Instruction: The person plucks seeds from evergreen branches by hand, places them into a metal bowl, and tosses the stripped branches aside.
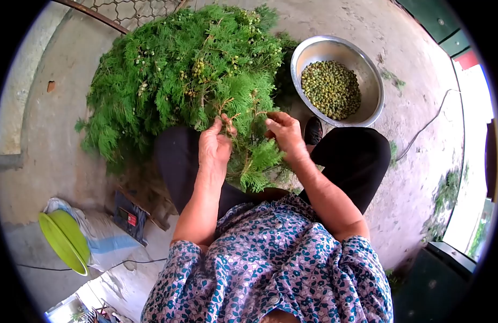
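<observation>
A leafy green evergreen branch (pixel 243 99) lies across my lap between both hands, its brownish twigs uppermost. My left hand (pixel 215 142) is closed on one of its twigs, with fingertips curled up around the stem. My right hand (pixel 286 134) is at the branch's other side, thumb and fingers pinched together by a twig tip; whatever is between them is too small to make out. Ahead of my knees rises a big heap of cut evergreen branches (pixel 152 81), dotted with small yellowish-green cones. Beside it stands a metal basin (pixel 371 81) holding many small green and yellow-brown cones (pixel 331 90).
My shoe (pixel 313 131) is close to the basin. At lower left are a lime-green basin (pixel 63 242) and a white and blue sack (pixel 106 237). A thin cable (pixel 429 125) crosses the concrete floor on the right, where scattered green sprigs (pixel 447 194) lie.
</observation>
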A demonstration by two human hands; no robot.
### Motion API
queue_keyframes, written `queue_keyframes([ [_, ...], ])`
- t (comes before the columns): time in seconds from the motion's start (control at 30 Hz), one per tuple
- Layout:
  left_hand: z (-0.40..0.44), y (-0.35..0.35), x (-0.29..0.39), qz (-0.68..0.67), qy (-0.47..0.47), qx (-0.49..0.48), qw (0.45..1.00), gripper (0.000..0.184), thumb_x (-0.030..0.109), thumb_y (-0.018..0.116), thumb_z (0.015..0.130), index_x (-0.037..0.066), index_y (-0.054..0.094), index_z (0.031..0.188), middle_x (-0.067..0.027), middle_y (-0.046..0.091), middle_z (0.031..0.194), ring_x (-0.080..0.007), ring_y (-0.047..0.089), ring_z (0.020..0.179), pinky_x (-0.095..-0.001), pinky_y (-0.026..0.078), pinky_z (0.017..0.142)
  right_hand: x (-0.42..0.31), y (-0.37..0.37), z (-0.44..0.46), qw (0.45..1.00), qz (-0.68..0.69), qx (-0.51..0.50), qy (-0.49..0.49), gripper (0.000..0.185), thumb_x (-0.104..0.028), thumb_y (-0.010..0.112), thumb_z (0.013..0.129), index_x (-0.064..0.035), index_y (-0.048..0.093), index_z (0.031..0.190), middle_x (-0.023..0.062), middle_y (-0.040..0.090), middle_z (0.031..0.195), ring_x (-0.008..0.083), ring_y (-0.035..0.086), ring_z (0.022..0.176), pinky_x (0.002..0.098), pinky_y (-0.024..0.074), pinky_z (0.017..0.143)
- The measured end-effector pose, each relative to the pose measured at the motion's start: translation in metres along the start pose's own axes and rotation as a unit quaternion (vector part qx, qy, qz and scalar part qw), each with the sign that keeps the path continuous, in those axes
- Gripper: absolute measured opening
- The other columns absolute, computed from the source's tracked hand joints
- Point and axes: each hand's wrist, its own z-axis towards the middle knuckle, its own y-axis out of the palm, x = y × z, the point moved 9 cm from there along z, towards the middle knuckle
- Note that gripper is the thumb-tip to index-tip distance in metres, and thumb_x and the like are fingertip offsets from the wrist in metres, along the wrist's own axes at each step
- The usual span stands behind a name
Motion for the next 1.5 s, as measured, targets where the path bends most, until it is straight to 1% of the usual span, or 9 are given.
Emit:
queue_keyframes([
  [0.13, 0.0, 0.006, -0.004, 0.011, -0.017, -0.055, 0.998, 0.012, 0.016, 0.05, 0.088, 0.005, 0.052, 0.092, -0.005, 0.054, 0.082, -0.0179, 0.048, 0.069, -0.022, 0.044, 0.057, -0.02, 0.011, 0.016, 0.945, -0.267, 0.045, -0.185, 0.027, -0.011, 0.064, 0.078, 0.0014, 0.058, 0.101, 0.0062, 0.059, 0.07, 0.0125, 0.054, 0.052, 0.0253, 0.0438, 0.046],
  [0.2, -0.005, 0.009, -0.007, 0.0, -0.022, -0.056, 0.998, 0.011, 0.015, 0.05, 0.088, 0.004, 0.052, 0.092, -0.0057, 0.054, 0.081, -0.0187, 0.047, 0.069, -0.0254, 0.044, 0.059, -0.006, 0.02, 0.014, 0.997, -0.07, -0.044, 0.01, 0.021, -0.01, 0.065, 0.078, 0.001, 0.059, 0.095, 0.0039, 0.057, 0.065, 0.0106, 0.052, 0.05, 0.0244, 0.0425, 0.045],
  [0.43, -0.014, 0.024, 0.03, 0.028, 0.086, -0.049, 0.995, 0.027, 0.035, 0.052, 0.086, 0.009, 0.051, 0.092, -0.0034, 0.05, 0.071, -0.0196, 0.046, 0.066, -0.0379, 0.042, 0.069, -0.036, 0.001, 0.007, 0.998, 0.043, -0.024, -0.027, 0.012, -0.013, 0.06, 0.083, -0.0009, 0.059, 0.081, 0.0005, 0.053, 0.062, 0.0081, 0.045, 0.045, 0.0225, 0.0369, 0.042],
  [0.6, -0.015, 0.029, 0.033, 0.016, 0.095, -0.074, 0.993, 0.023, 0.028, 0.062, 0.078, 0.008, 0.055, 0.088, -0.0034, 0.057, 0.07, -0.0157, 0.054, 0.064, -0.0316, 0.045, 0.064, -0.037, 0.008, 0.002, 0.997, 0.031, -0.035, -0.058, 0.021, -0.02, 0.061, 0.084, -0.0012, 0.058, 0.076, -0.0033, 0.046, 0.055, 0.0056, 0.039, 0.046, 0.0205, 0.0312, 0.043],
  [0.7, -0.047, 0.071, 0.04, 0.311, 0.177, -0.172, 0.918, 0.019, 0.012, 0.057, 0.071, 0.001, 0.06, 0.087, -0.0047, 0.059, 0.071, -0.0143, 0.057, 0.068, -0.0303, 0.046, 0.072, -0.041, 0.01, 0.0, 0.995, 0.023, -0.043, -0.084, 0.019, -0.02, 0.062, 0.083, -0.0015, 0.058, 0.078, -0.0032, 0.046, 0.055, 0.0058, 0.039, 0.046, 0.0207, 0.0327, 0.045],
  [0.87, -0.068, 0.107, 0.018, 0.653, 0.167, -0.305, 0.673, 0.014, 0.01, 0.066, 0.071, 0.002, 0.065, 0.082, -0.0051, 0.065, 0.079, -0.011, 0.059, 0.075, -0.0254, 0.045, 0.072, -0.039, 0.011, -0.008, 0.999, -0.019, -0.016, -0.044, 0.022, -0.016, 0.066, 0.079, 0.0019, 0.06, 0.091, -0.0005, 0.054, 0.064, 0.0063, 0.042, 0.046, 0.0223, 0.0365, 0.046],
  [0.97, -0.051, 0.102, 0.021, 0.597, 0.142, -0.29, 0.734, 0.014, 0.002, 0.06, 0.072, -0.003, 0.063, 0.085, -0.0109, 0.062, 0.094, -0.0145, 0.059, 0.081, -0.029, 0.05, 0.072, -0.036, 0.012, -0.016, 0.999, 0.039, -0.024, -0.024, 0.018, -0.014, 0.067, 0.078, 0.0014, 0.061, 0.085, -0.0009, 0.056, 0.064, 0.0054, 0.046, 0.05, 0.0221, 0.0389, 0.047],
  [1.2, -0.056, 0.106, 0.013, 0.638, 0.261, -0.218, 0.691, 0.043, 0.019, 0.075, 0.066, 0.003, 0.054, 0.1, -0.0088, 0.061, 0.091, -0.0218, 0.056, 0.096, -0.0326, 0.042, 0.087, -0.026, 0.005, -0.015, 0.997, -0.049, 0.004, -0.051, 0.019, -0.016, 0.069, 0.077, -0.0006, 0.067, 0.087, -0.0044, 0.056, 0.062, 0.004, 0.045, 0.052, 0.021, 0.0384, 0.048],
  [1.5, -0.054, 0.095, 0.012, 0.581, 0.27, -0.201, 0.741, 0.028, 0.017, 0.069, 0.075, 0.002, 0.064, 0.097, -0.0036, 0.064, 0.089, -0.0074, 0.055, 0.078, -0.0229, 0.044, 0.073, -0.029, 0.012, -0.022, 0.993, -0.031, -0.04, -0.102, 0.012, -0.011, 0.068, 0.077, -0.0019, 0.068, 0.084, -0.0062, 0.056, 0.063, 0.0011, 0.042, 0.055, 0.0202, 0.035, 0.049],
])
